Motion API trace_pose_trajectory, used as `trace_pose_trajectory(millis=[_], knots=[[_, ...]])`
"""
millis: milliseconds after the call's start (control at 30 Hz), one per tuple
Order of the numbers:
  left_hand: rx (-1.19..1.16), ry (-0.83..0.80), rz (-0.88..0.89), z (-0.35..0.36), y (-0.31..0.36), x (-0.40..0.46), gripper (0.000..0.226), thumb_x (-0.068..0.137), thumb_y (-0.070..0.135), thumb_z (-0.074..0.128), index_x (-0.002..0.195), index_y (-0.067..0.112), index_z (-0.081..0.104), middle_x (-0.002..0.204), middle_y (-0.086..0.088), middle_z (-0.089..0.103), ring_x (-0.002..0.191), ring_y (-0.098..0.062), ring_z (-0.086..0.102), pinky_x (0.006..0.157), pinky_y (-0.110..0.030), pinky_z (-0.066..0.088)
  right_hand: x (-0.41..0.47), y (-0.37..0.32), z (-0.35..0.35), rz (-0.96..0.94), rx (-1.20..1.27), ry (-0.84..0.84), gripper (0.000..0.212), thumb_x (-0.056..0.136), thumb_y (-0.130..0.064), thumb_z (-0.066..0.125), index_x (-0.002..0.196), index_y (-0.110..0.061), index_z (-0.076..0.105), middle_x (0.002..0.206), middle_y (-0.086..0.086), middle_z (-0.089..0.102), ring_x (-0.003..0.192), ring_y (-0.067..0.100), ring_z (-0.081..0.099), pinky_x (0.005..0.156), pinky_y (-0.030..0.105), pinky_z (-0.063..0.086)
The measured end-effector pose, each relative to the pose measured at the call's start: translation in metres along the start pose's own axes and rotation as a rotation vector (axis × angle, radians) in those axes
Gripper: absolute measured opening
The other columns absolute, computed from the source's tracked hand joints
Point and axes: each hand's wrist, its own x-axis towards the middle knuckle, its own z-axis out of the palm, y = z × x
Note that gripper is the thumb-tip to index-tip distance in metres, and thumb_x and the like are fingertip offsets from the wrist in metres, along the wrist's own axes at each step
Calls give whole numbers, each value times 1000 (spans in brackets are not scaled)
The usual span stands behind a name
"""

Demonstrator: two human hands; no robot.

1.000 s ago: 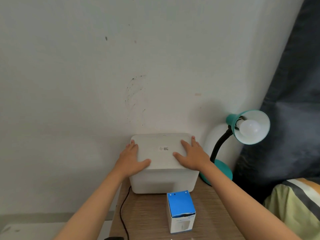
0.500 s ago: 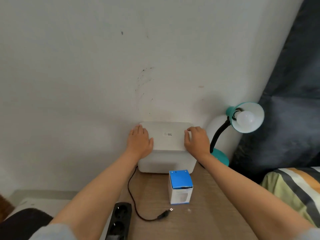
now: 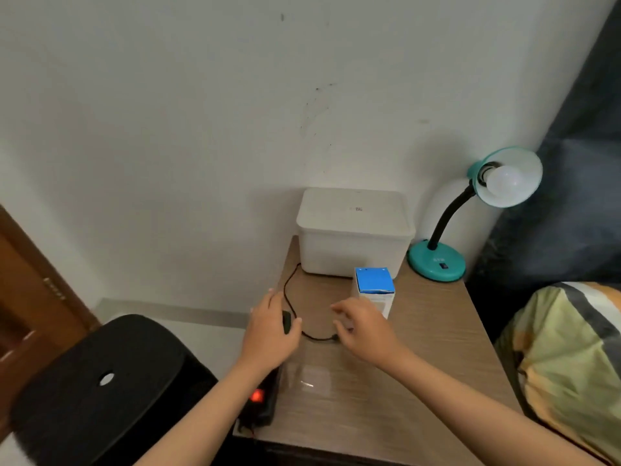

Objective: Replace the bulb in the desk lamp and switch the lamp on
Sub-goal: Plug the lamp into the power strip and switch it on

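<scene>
A teal desk lamp (image 3: 437, 262) stands at the table's back right, its gooseneck raised and a white bulb (image 3: 505, 181) in the shade, unlit. Its black cord (image 3: 289, 297) runs across the wooden table (image 3: 420, 348) to a plug under my right hand (image 3: 364, 331), whose fingers are spread over the plug end. My left hand (image 3: 270, 334) rests on the far end of a black power strip (image 3: 263, 398) whose red switch glows. A blue and white bulb box (image 3: 374, 290) stands just beyond my right hand.
A closed white plastic bin (image 3: 353, 230) sits against the wall behind the box. A black round seat (image 3: 100, 381) is at lower left, a wooden door at the far left, striped bedding (image 3: 571, 348) at right. A clear wrapper (image 3: 309, 381) lies on the table.
Both hands left the white bin's lid and came back toward me, to the power strip and the cord's plug. The view pulled back and down, showing more of the table.
</scene>
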Motion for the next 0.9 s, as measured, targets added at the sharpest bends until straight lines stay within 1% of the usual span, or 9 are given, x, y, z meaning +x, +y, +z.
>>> trace_pose_trajectory(millis=[100, 267, 367, 467, 533, 600, 733, 800, 900], knots=[[12, -43, -72, 7, -24, -32, 70, 87, 42, 54, 144, 14, 25, 155, -4, 20, 142, -21, 18, 115, -39, 25, -11, 4, 14, 41, -109, -129, 32, 84, -20, 56, 115, -14, 59, 110, 4, 63, 106, 22, 52, 87, 32, 46], [7, -23, -136, 14, -41, -58, 73, 86, 44, 54, 144, 11, 25, 151, -6, 29, 138, -21, 27, 111, -34, 30, -13, 5, 26, 20, -284, -263, 28, 85, -19, 54, 112, -13, 59, 109, 6, 62, 103, 26, 49, 87, 36, 44], [-25, 6, -130, 17, -41, -60, 71, 86, 44, 55, 143, 11, 27, 145, -4, 36, 133, -19, 35, 107, -32, 36, -9, 2, 30, 6, -391, -350, 19, 88, -15, 50, 103, -10, 60, 106, 9, 56, 101, 27, 49, 81, 36, 42], [-48, 32, -122, 18, -42, -60, 70, 85, 43, 56, 141, 12, 29, 140, -2, 40, 129, -17, 39, 104, -29, 37, -3, 0, 30, 58, -408, -413, 18, 89, -16, 51, 100, -6, 61, 106, 12, 53, 100, 29, 51, 75, 34, 42], [-63, 49, -116, 18, -42, -60, 68, 85, 41, 58, 140, 13, 30, 138, -1, 42, 126, -16, 40, 100, -26, 36, 3, -5, 28, 134, -281, -379, 19, 88, -21, 53, 97, -8, 63, 102, 10, 54, 94, 27, 55, 73, 33, 44], [-73, 60, -115, 19, -43, -60, 68, 85, 40, 58, 140, 13, 30, 138, 0, 41, 127, -15, 40, 98, -24, 36, 9, -14, 25, 225, -79, -288, 15, 87, -22, 58, 94, -11, 66, 95, 7, 57, 84, 20, 56, 71, 28, 43], [-74, 69, -121, 20, -45, -59, 69, 85, 41, 58, 142, 13, 30, 142, 0, 39, 130, -15, 38, 102, -27, 36, 25, -40, 27, 376, 316, -122, 9, 84, -17, 66, 90, -12, 69, 84, 4, 68, 74, 15, 61, 69, 26, 49], [-75, 80, -118, 21, -45, -59, 69, 85, 41, 58, 141, 13, 30, 141, 1, 40, 129, -14, 38, 103, -28, 37, 34, -51, 33, 392, 407, -41, 7, 82, -17, 69, 88, -13, 69, 81, 1, 67, 73, 13, 60, 70, 26, 49], [-80, 87, -110, 21, -45, -59, 68, 84, 41, 58, 140, 14, 30, 140, 1, 40, 129, -14, 39, 103, -28, 37, 45, -66, 43, 376, 468, 13, 4, 81, -17, 69, 85, -15, 70, 80, -3, 67, 71, 9, 58, 66, 19, 46]])
